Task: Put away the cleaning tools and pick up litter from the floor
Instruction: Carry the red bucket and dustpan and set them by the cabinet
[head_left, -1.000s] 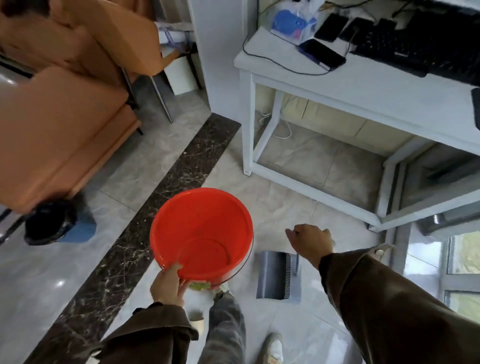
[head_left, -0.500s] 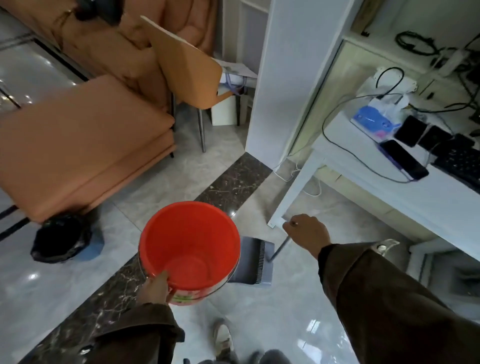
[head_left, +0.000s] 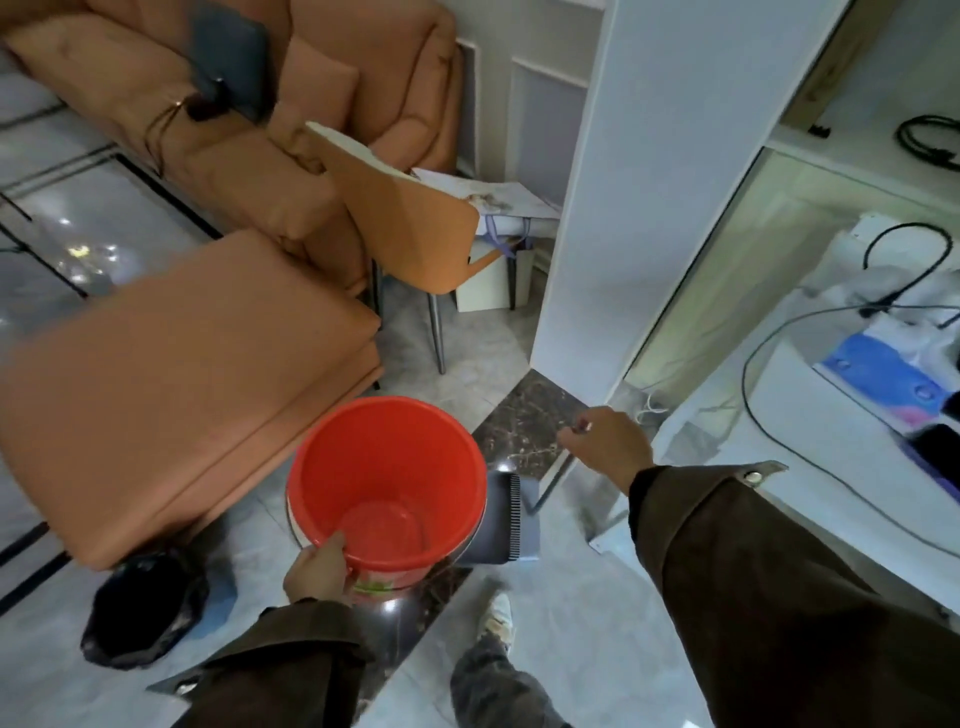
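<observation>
Bucket (head_left: 387, 483) first: where is it against the fingers?
It hangs from the left hand (head_left: 317, 569). The thumb sits inside the near rim, and the other fingers curl under it outside, so the grip is tight on the rim. The mouth faces up and the red bottom shows.
And the right hand (head_left: 608, 447)?
It is right of the bucket and a little beyond it. Its fingers are closed in a fist around the thin metal handle (head_left: 551, 486) of the dustpan (head_left: 501, 525). The grey pan hangs just beside the bucket's right wall, partly hidden behind it. I cannot tell whether the two touch.
What edges crowd the bucket?
The corner of the orange sofa (head_left: 182, 374) is close on its left. A black-bagged bin (head_left: 145, 608) stands near the left of the bucket, at the sofa's foot. The white tabletop (head_left: 810, 499) runs to the right of the bucket, past the dustpan. The orange chair (head_left: 405, 228) and a white pillar (head_left: 623, 182) are well beyond it.
Where is there room to move?
Grey floor (head_left: 467, 364) opens beyond the bucket, between the sofa corner and the pillar. A dark marble strip (head_left: 524, 421) runs under the bucket's far right side.
Counts?
One bucket, one dustpan, one bin, one chair and one sofa, with two hands, both gripping something.
</observation>
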